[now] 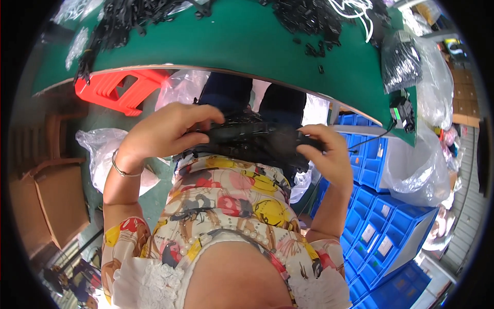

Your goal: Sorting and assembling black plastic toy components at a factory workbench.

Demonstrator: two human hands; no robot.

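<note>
A bundle of thin, shiny black pieces (247,136) lies across my lap; I cannot make out exactly what they are. At its left end is my left hand (177,129), fingers curved and thumb apart from them, the thumb tip close to the bundle's edge. On the other side my right hand (329,152) has thumb and forefinger closed round a dark black piece (314,142) at the bundle's right end. The far part of that piece merges with the rest of the dark bundle.
Ahead is a green table (226,46) bearing heaps of black parts (309,20), white cords (360,13) and a bagged black bundle (401,64). A red plastic stool (121,87) stands below it. Blue bins (381,232) are at right, cardboard boxes (59,206) at left.
</note>
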